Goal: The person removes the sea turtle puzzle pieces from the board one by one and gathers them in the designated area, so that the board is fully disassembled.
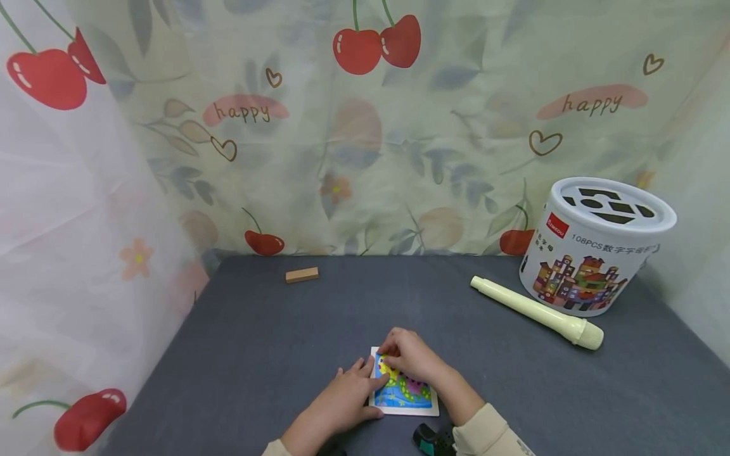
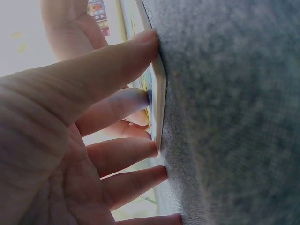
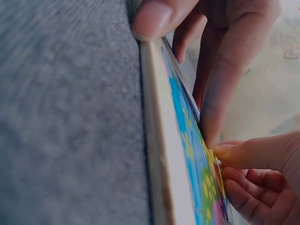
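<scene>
A small jigsaw puzzle [image 1: 402,398] in a pale wooden frame lies flat on the dark cloth, its picture blue, yellow, green and pink. My left hand [image 1: 346,396] steadies it from the left, fingers nearly straight. In the left wrist view the thumb [image 2: 136,49] rests along the frame's edge, and another fingertip presses the picture. My right hand [image 1: 413,356] reaches over the upper left corner with curled fingers. Its thumb [image 3: 239,154] and fingers pinch at a puzzle piece on the picture's surface; the piece itself is mostly hidden by the fingertips.
A small brown wooden block [image 1: 301,275] lies at the back left. To the right are a cream toy microphone [image 1: 536,310] and a white lidded bucket [image 1: 587,253] printed with building blocks. A black device [image 1: 433,440] shows by the right sleeve. Patterned curtains border the table.
</scene>
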Demonstrator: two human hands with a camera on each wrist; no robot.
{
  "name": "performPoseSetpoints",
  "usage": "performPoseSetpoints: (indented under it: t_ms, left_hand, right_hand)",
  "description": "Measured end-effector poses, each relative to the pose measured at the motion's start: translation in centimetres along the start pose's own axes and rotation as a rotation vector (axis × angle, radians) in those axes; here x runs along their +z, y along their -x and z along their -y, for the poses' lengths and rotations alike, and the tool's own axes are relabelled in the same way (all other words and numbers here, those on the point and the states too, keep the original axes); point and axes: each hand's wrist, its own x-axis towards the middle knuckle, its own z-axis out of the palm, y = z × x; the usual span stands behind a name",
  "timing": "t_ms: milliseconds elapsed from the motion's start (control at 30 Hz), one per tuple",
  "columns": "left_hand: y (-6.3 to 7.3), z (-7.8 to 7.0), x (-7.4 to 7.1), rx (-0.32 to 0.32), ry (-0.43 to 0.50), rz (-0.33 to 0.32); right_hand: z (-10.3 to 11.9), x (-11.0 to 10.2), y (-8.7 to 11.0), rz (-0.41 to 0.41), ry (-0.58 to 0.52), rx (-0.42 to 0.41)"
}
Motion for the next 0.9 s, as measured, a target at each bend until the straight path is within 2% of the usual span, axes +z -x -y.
performPoseSetpoints:
  t_ms: [333, 900]
  left_hand:
    - [0.08, 0.01, 0.03, 0.005, 0.007, -0.006]
    - [0.23, 0.04, -0.01, 0.008, 0.015, -0.006]
  right_hand:
    - [0.02, 0.62, -0.21, -0.040, -0.001, 0.059]
    - [-0.20, 0.74, -0.22, -0.054, -0.038, 0.094]
